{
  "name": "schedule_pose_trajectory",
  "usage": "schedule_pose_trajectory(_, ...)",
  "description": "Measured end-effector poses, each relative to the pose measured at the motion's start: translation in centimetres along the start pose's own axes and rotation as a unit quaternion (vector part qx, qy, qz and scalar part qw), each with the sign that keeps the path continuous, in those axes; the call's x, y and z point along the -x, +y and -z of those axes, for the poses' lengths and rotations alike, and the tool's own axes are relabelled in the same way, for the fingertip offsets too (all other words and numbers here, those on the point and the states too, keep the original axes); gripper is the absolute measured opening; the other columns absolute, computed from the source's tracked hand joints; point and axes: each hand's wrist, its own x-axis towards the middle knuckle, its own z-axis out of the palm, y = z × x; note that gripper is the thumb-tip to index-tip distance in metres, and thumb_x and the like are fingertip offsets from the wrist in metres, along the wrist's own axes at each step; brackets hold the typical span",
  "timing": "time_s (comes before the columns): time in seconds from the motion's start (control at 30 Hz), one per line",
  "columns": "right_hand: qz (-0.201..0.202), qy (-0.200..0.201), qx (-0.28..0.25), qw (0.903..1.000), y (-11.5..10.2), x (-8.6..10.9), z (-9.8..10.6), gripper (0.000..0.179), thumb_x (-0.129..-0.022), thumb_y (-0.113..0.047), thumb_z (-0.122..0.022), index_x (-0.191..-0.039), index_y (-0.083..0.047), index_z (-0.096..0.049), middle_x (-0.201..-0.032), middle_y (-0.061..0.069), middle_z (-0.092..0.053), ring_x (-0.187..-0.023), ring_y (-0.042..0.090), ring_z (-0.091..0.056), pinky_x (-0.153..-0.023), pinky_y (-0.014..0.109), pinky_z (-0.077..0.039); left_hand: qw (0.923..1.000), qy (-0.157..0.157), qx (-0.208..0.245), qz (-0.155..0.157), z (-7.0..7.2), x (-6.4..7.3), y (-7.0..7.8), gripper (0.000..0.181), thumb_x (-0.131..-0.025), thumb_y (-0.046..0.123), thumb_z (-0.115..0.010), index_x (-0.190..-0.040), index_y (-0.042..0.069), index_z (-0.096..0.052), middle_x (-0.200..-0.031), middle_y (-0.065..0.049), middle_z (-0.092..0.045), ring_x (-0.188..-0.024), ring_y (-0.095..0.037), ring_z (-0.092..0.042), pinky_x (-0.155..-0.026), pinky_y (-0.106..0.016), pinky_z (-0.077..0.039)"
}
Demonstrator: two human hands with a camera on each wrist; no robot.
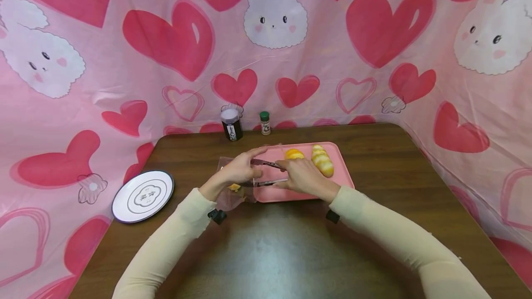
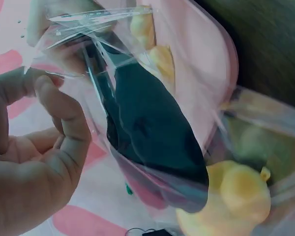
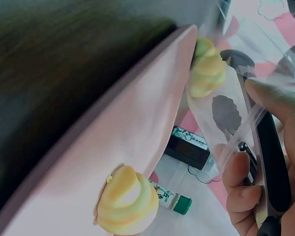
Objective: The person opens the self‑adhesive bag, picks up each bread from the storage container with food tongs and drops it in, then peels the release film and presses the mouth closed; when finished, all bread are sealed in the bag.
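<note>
My right hand [image 1: 305, 176] grips the black handles of a pair of tongs [image 3: 273, 157]. The dark, scalloped heads of the tongs [image 2: 147, 113] reach inside a clear plastic bag [image 1: 226, 201]. With thumb and finger, my left hand [image 2: 44, 132] pinches the bag's edge near its mouth. A yellow bread roll [image 2: 226, 196] lies at the bag's far end, just past the tongs' heads. On the pink tray [image 1: 342, 174] rest a round yellow bun [image 1: 294, 153], partly behind my right hand, and a long ridged bread roll [image 1: 322, 160].
A white plate [image 1: 124, 204] with a dark rim lies at the table's left edge. Toward the back stand a dark jar with a pale lid [image 1: 232, 126] and a small green-capped shaker [image 1: 265, 123]. A pink curtain surrounds the wooden table [image 1: 382, 160].
</note>
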Motion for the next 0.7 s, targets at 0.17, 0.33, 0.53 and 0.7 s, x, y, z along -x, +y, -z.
schedule_pose_trajectory(0.17,-0.017,-0.023,-0.010,0.9995,0.0,0.1,0.7,0.057,-0.079,-0.048,-0.081,-0.124,-0.017,-0.069,-0.102,-0.001,-0.075,-0.083,0.014,-0.067,-0.067,0.034,-0.057,0.9974,0.024,-0.068,0.009,0.2,-0.1,-0.2,0.078,-0.086,0.008,-0.066,-0.157,0.014,-0.033,-0.164,-0.007,-0.029,-0.093,-0.022,-0.064,-0.071,-0.032,-0.051)
schedule_pose_trajectory(0.33,-0.020,-0.024,-0.013,0.9994,0.3,0.3,1.4,0.053,-0.079,-0.049,-0.081,-0.120,-0.017,-0.071,-0.091,-0.002,-0.073,-0.070,0.012,-0.060,-0.060,0.031,-0.050,0.9936,0.035,-0.107,0.010,0.3,-0.2,-0.3,0.079,-0.083,0.007,-0.065,-0.156,0.012,-0.034,-0.162,-0.012,-0.032,-0.120,-0.030,-0.056,-0.086,-0.038,-0.048)
schedule_pose_trajectory(0.53,-0.029,-0.018,-0.019,0.9992,1.1,0.9,2.2,0.043,-0.077,-0.051,-0.082,-0.096,-0.014,-0.070,-0.069,-0.006,-0.057,-0.058,0.013,-0.049,-0.052,0.028,-0.039,0.9898,0.048,-0.133,0.019,0.7,-0.2,-0.6,0.081,-0.080,0.008,-0.064,-0.156,0.011,-0.035,-0.162,-0.009,-0.034,-0.139,-0.028,-0.045,-0.105,-0.042,-0.044)
schedule_pose_trajectory(0.7,-0.021,-0.013,0.005,0.9997,1.9,1.4,3.0,0.048,-0.077,-0.053,-0.081,-0.107,-0.016,-0.075,-0.059,-0.008,-0.051,-0.055,0.014,-0.044,-0.061,0.030,-0.032,0.9869,0.061,-0.149,0.013,1.2,-0.1,-0.9,0.078,-0.082,0.012,-0.068,-0.154,0.009,-0.038,-0.161,-0.012,-0.035,-0.147,-0.032,-0.037,-0.118,-0.051,-0.034)
